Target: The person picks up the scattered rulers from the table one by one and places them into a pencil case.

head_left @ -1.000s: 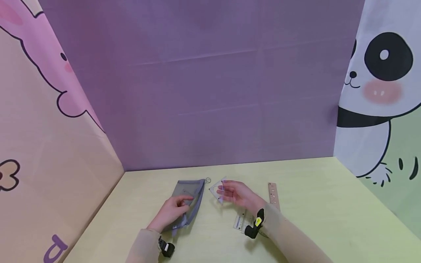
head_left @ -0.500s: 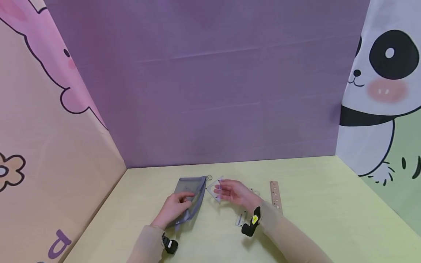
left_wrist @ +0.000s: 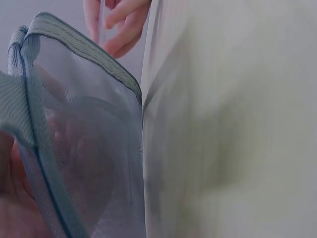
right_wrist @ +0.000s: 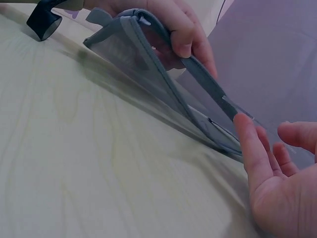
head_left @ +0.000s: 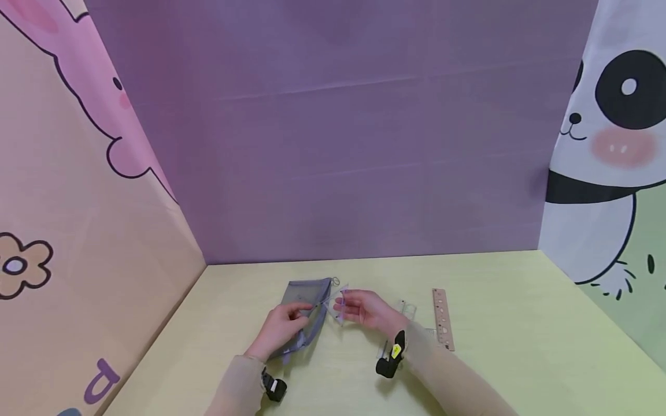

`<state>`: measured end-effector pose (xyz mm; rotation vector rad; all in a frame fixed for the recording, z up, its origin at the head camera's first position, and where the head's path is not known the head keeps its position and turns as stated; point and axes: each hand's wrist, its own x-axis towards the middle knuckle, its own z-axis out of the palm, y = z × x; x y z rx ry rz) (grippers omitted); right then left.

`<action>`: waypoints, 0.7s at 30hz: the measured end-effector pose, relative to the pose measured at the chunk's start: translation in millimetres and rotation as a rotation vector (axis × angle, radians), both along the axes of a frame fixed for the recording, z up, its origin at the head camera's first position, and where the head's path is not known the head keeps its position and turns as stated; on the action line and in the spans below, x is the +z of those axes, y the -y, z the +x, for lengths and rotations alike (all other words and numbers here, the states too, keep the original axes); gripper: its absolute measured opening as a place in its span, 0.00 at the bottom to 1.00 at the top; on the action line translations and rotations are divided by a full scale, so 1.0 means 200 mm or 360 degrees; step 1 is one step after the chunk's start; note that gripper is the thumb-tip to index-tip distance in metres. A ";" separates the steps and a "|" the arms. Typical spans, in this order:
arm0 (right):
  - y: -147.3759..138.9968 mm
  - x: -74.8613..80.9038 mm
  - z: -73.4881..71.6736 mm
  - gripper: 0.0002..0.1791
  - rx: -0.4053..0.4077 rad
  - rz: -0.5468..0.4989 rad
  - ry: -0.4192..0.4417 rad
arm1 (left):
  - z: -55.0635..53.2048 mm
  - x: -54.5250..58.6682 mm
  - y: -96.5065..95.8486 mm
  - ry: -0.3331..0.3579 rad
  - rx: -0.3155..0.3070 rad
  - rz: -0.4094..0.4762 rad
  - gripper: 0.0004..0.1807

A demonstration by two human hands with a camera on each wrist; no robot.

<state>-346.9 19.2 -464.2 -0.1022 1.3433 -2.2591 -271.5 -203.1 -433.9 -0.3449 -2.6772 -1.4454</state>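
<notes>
A grey-blue mesh zip pouch (head_left: 299,290) lies on the left of the table, its zipped mouth held apart and facing right. My left hand (head_left: 282,328) pinches one edge of that mouth; in the right wrist view the thumb and fingers of the left hand (right_wrist: 171,22) grip the zipper edge. Between the fingers and thumb of my right hand (head_left: 368,310) is a clear triangular set square (head_left: 330,307), its tip at the pouch's opening. The left wrist view shows the mesh pouch (left_wrist: 94,148) up close, with the right hand's fingers (left_wrist: 126,27) just beyond its rim.
Right of the right forearm lies a pink ruler (head_left: 443,320). Clear ruler pieces (head_left: 408,309) lie partly hidden under the right wrist. A small metal ring (head_left: 335,281) hangs at the pouch's far corner. A purple backdrop (head_left: 333,144) stands behind the table (head_left: 499,323).
My right hand has brought the set square left, up to the pouch's mouth. The left hand keeps hold of the pouch's edge and has spread it wider. The head view has shifted slightly.
</notes>
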 end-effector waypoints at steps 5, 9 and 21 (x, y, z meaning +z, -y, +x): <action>0.03 -0.02 0.00 0.15 -0.0007 0.0041 -0.0002 | -0.01 0.00 0.00 -0.0016 -0.0005 -0.0018 0.18; 0.06 -0.03 0.00 0.16 -0.0003 0.0065 -0.0008 | -0.01 0.00 0.00 -0.0026 -0.0005 -0.0034 0.18; 0.13 -0.01 -0.01 0.09 -0.0007 0.0129 -0.0015 | -0.01 -0.01 0.00 -0.0032 -0.0002 -0.0020 0.18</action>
